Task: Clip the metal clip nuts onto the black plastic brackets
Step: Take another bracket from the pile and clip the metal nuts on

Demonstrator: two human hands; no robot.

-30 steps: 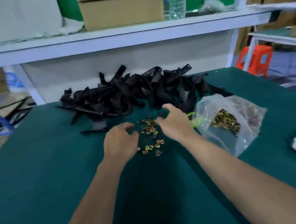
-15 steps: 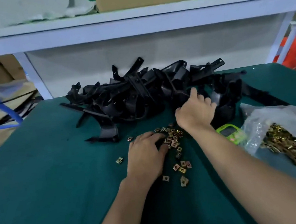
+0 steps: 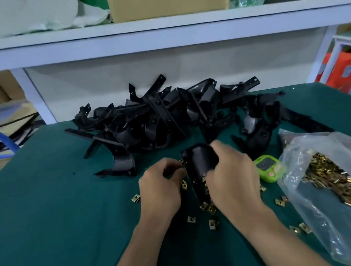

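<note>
the right hand (image 3: 229, 179) gripped a black bracket (image 3: 199, 160) while the left hand (image 3: 161, 186), curled, seemingly pinched a clip nut (image 3: 181, 161), which next needed lining up with the bracket's edge.

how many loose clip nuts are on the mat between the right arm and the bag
5 clip nuts: one just below the green timer, two beside the bag, two nearer the camera. More may be hidden under the bag.

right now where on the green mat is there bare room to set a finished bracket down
Widest bare patch: the left of the mat, bordered by the bracket pile behind and the left hand. Crowded: around the right hand, with loose clip nuts, the timer and the bag.
</note>
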